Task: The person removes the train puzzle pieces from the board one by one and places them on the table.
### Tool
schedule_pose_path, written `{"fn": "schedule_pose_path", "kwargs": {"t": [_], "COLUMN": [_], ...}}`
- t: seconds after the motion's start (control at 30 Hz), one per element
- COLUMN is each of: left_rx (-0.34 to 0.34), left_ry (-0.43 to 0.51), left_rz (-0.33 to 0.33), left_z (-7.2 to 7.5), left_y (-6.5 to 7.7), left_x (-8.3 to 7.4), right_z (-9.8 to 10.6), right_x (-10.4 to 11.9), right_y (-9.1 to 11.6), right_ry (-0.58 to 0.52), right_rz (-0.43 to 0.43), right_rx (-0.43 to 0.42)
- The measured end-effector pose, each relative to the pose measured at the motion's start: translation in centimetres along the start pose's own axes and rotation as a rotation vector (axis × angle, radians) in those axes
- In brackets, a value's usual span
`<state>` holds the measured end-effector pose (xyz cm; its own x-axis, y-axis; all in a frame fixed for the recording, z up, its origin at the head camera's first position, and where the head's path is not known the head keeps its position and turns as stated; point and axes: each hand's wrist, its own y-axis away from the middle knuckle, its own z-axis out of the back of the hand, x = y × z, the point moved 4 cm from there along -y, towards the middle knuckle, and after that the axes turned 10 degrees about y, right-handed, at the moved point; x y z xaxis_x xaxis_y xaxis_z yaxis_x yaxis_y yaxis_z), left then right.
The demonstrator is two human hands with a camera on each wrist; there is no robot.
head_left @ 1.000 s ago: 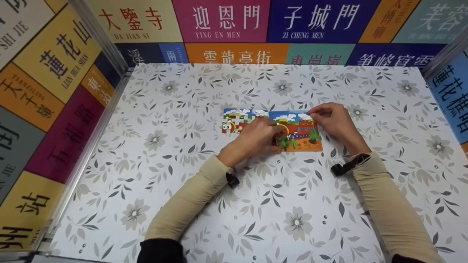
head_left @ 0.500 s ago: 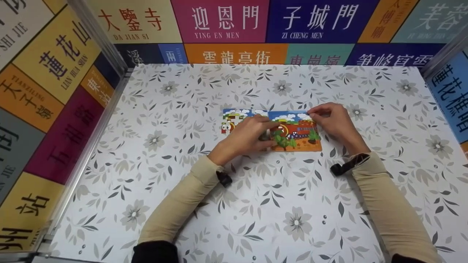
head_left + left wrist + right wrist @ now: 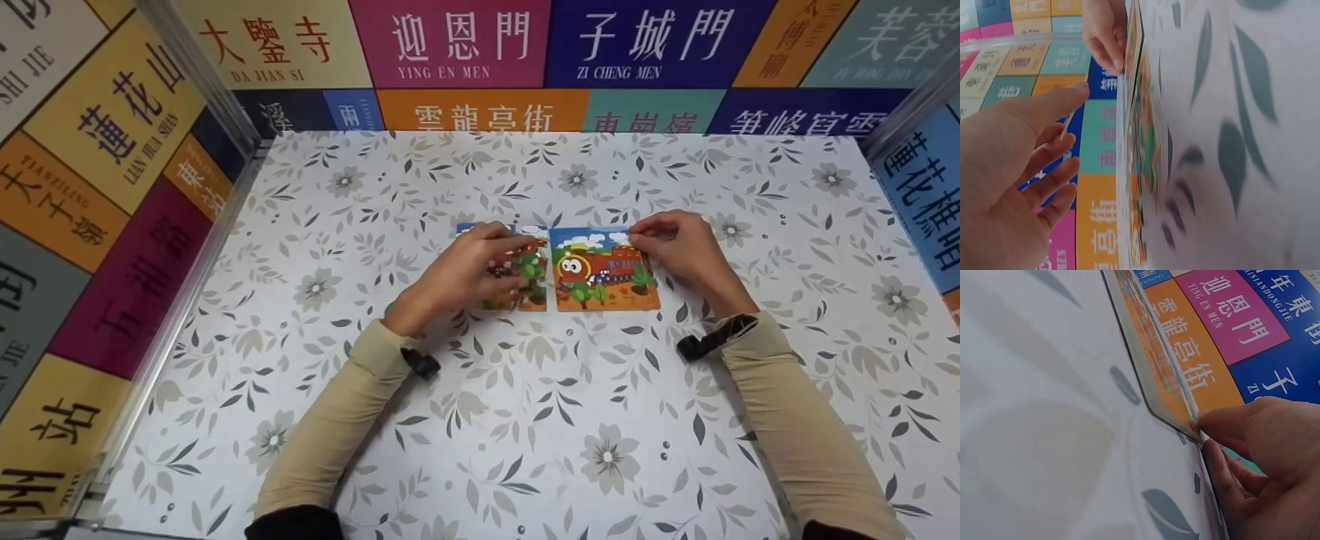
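Side by side on the table lie two square cartoon pictures. The right one, a red train picture puzzle (image 3: 609, 281), shows a whole face with big eyes. My right hand (image 3: 681, 238) pinches its upper right corner; in the right wrist view the thumb (image 3: 1224, 422) lies at the board's corner. The left one, a jigsaw picture (image 3: 534, 291), is largely hidden under my left hand (image 3: 465, 266), which hovers over it. Between thumb and forefinger that hand pinches a thin puzzle piece (image 3: 1066, 127), seen edge-on in the left wrist view.
The table (image 3: 600, 390) has a white cover with grey flowers and leaves. Panels with large printed characters (image 3: 465, 45) rise behind it and along both sides. A black wrist strap camera (image 3: 424, 364) sits at the left cuff, another (image 3: 697, 346) at the right.
My left hand has moved left from the right picture to over the left one, uncovering the train's face. My right hand has stayed at the right picture's corner.
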<state>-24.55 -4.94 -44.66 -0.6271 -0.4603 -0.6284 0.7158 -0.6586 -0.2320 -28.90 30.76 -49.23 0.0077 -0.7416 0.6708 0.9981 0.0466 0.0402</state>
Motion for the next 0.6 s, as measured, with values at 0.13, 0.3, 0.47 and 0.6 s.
{"fn": "schedule_pose_path", "kwargs": {"t": [0.13, 0.3, 0.47, 0.6], "left_rx": [-0.007, -0.005, 0.013, 0.018], "left_ry": [0.044, 0.040, 0.053, 0.068], "left_rz": [0.033, 0.064, 0.112, 0.128], "left_z": [0.8, 1.5, 1.9, 2.3], "left_y": [0.9, 1.6, 2.5, 3.1], "left_x": [0.9, 2.0, 2.9, 3.4], "right_z": [0.0, 0.0, 0.1, 0.1], "right_x": [0.0, 0.0, 0.1, 0.1], "right_y": [0.0, 0.1, 0.2, 0.2], "right_ry": [0.006, 0.011, 0.014, 0.022], "right_rz": [-0.014, -0.018, -0.036, -0.037], "right_rx": [0.006, 0.030, 0.045, 0.037]}}
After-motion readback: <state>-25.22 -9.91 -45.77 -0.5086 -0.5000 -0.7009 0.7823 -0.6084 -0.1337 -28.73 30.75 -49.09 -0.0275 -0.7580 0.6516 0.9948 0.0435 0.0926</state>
